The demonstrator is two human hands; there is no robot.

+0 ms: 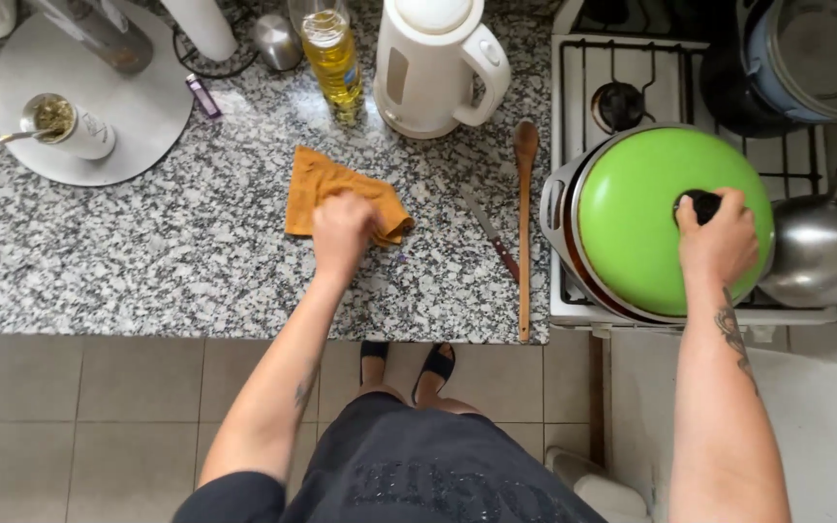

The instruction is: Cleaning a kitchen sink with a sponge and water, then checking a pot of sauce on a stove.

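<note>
1. Head view, left side: the left hand [343, 230] lies on an orange cloth [326, 189], fingers curled down and bunching its lower right corner. The cloth sits crumpled on the speckled granite counter [147, 261], in front of the oil bottle [332, 58] and the white kettle [433, 63].

2. Head view, right side: the right hand [719, 242] is closed around the black knob [701, 204] of a green lid [646, 218]. The lid rests on a pot [556, 208] (only its grey rim and a side handle show) at the stove's [573, 87] front left burner.

3. Between the hands: a wooden spoon [524, 228] lies lengthwise near the counter's right edge, bowl end away from the person. A knife [489, 232] with a reddish handle lies at a slant just left of it, well apart from the cloth.

4. Farther back on the counter: a round white tray [147, 116] carries a cup [65, 124] with a metal straw. A small purple lighter [203, 97] lies at the tray's edge.

5. On the stove: a steel kettle [811, 252] stands just right of the green lid. A dark pot with a glass lid [796, 58] fills the back right burner; the back left burner [620, 105] is bare.

6. Below: beige floor tiles [99, 387], and the person's feet in black sandals [409, 363].
</note>
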